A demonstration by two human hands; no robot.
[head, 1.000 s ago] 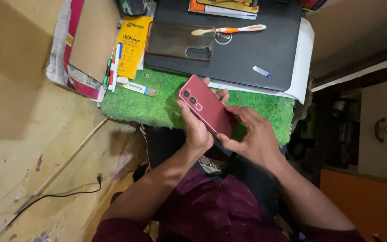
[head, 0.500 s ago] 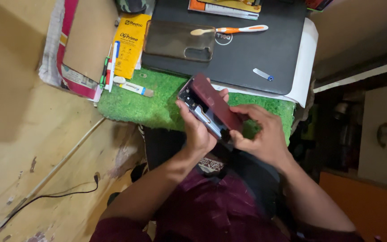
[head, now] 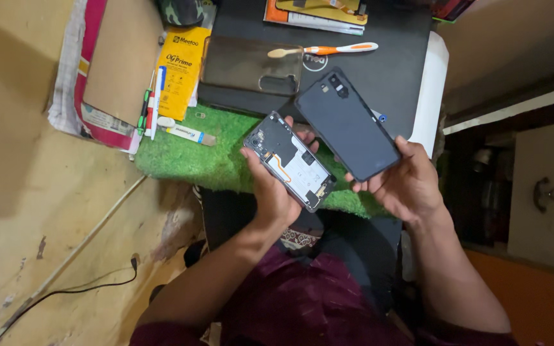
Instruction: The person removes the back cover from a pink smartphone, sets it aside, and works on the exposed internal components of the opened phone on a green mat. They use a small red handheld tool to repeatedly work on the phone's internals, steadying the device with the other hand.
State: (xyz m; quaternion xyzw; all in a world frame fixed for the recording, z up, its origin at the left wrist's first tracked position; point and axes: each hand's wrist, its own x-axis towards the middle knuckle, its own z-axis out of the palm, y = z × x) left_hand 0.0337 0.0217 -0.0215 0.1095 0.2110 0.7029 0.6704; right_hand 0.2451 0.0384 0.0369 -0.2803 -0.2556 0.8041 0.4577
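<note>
My left hand (head: 276, 192) holds an opened phone body (head: 290, 160) with its insides facing up: a dark cover plate, a white battery area and an orange flex cable show. My right hand (head: 405, 182) holds the detached back cover (head: 347, 125), its dark inner side toward me, with a camera cut-out at its upper end. The two parts are apart, side by side above a green turf mat (head: 193, 154).
A closed black laptop (head: 392, 70) lies beyond the mat, with a clear phone case (head: 251, 64) and an orange-and-white toothbrush (head: 328, 50) on it. A yellow packet (head: 179, 70), pens (head: 149, 112) and a small tube (head: 186, 133) sit at the left. A black cable (head: 84, 288) lies on the floor.
The red back cover has come off the phone. My right hand moved it away to the right and turned its dark inner side up; my left hand keeps the body.
</note>
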